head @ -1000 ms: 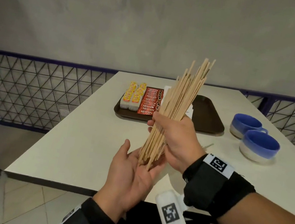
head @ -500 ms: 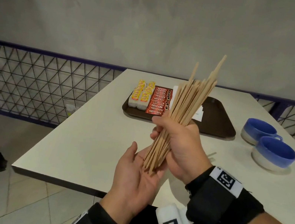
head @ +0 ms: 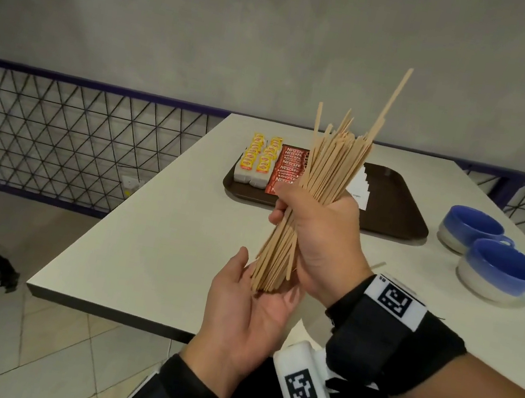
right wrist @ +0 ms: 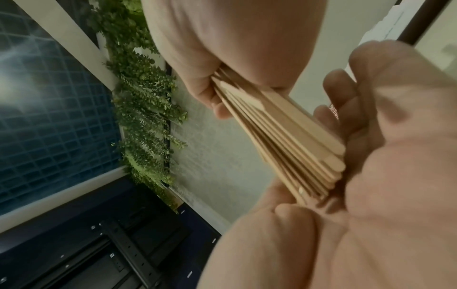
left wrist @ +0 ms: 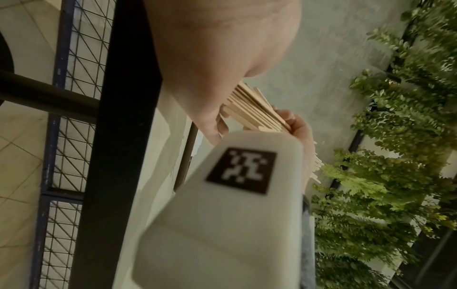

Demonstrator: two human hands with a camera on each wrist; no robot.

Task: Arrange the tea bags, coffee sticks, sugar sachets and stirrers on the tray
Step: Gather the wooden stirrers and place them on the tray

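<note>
Left hand (head: pixel 244 307): flat, palm up, under the bundle's lower ends. Right hand (head: pixel 313 230): fist wrapped round the stirrers (head: pixel 324 174), held upright. Right wrist view alone shows stirrer tips touching the palm. Beyond the hands: tray (head: pixel 400 218) on table (head: pixel 158 233); sachets on it partly hidden behind the stirrers.

Café or canteen seating area: white table (head: pixel 149 242) against bare concrete wall (head: pixel 214 24), brown serving tray (head: pixel 397 218) with coffee sticks (head: pixel 288 168), two blue cups (head: pixel 488 254), mesh railing (head: pixel 73 139), tiled floor (head: pixel 18 359), hanging greenery (left wrist: pixel 385 156).
</note>
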